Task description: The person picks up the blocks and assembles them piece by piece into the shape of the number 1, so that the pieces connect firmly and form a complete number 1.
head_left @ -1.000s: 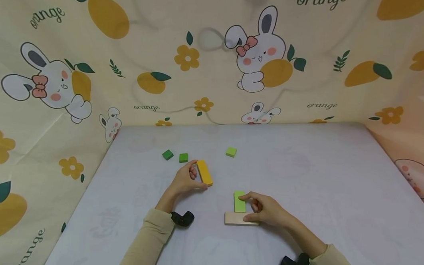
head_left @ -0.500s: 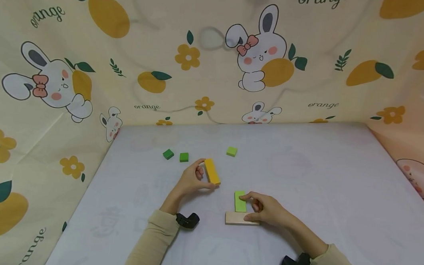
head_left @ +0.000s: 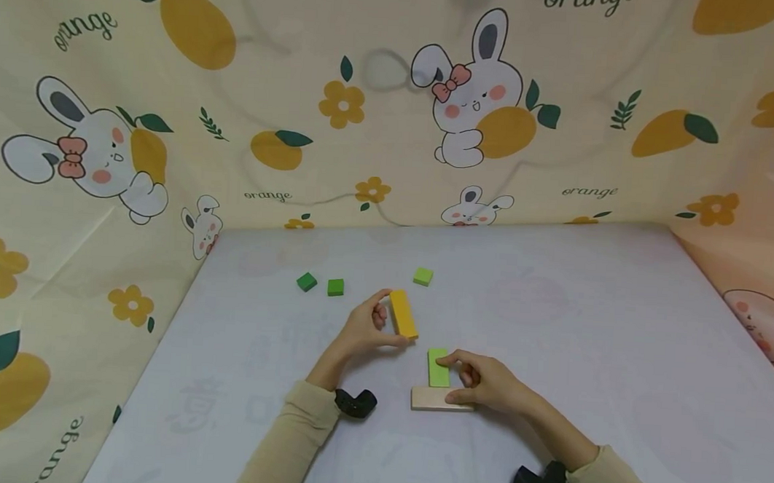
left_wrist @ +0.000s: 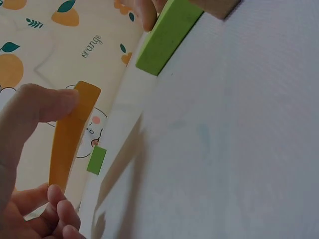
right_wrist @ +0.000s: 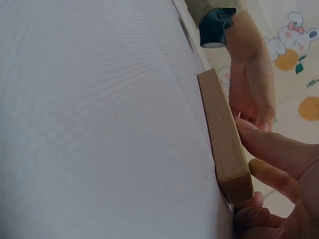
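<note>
My left hand (head_left: 366,326) pinches a long yellow block (head_left: 403,314) by its two ends, thumb at the near end and a fingertip at the far one. In the left wrist view the yellow block is raised, its shadow falling apart from it on the table. My right hand (head_left: 494,383) lies over two blocks set together. Its thumb presses a plain wooden block (head_left: 427,399), and its index fingertip touches a light green block (head_left: 437,368) standing out from the wooden one's far side. The other right fingers curl near the wooden block's end (right_wrist: 237,188).
Two small green blocks, a darker one (head_left: 307,282) and another (head_left: 336,287), lie beyond my left hand. A small light green block (head_left: 422,276) lies farther right. A printed cloth (head_left: 393,125) rises behind the white tabletop (head_left: 593,318).
My left hand has moved to the right with the yellow block, closer to the light green block. The right hand and the two blocks under it have stayed in place.
</note>
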`<state>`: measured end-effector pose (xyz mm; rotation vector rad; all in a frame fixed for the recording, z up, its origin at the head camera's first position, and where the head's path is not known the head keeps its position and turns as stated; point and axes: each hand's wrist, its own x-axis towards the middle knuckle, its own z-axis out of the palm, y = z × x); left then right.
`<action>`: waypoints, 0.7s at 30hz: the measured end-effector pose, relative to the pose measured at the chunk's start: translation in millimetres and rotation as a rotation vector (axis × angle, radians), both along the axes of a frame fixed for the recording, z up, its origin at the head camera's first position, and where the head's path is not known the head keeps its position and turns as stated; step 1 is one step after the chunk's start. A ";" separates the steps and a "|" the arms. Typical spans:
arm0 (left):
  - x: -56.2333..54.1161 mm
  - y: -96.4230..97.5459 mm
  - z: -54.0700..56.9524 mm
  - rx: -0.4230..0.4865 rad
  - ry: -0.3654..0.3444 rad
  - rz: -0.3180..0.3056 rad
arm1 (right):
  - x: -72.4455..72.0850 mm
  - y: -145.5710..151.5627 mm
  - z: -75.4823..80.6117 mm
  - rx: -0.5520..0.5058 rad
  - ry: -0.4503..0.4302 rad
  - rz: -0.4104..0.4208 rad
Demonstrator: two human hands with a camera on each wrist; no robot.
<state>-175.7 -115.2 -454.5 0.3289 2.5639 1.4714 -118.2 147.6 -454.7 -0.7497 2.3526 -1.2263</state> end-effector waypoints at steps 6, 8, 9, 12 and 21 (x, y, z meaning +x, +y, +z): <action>-2.1 7.4 -0.8 -0.003 0.024 -0.018 | 0.1 0.2 -2.4 0.025 0.003 -0.005; -2.6 9.3 -0.7 -0.008 0.030 -0.026 | -0.1 0.3 -2.8 0.028 0.009 -0.004; -2.9 10.2 -0.8 -0.007 0.030 -0.028 | -0.2 0.3 -3.0 0.032 0.007 -0.007; -3.7 12.5 -1.8 -0.023 0.041 -0.041 | -0.7 0.3 -2.8 0.033 0.010 -0.005; -6.8 20.8 -3.6 -0.028 0.044 -0.073 | -0.4 0.0 -0.7 0.020 0.016 -0.004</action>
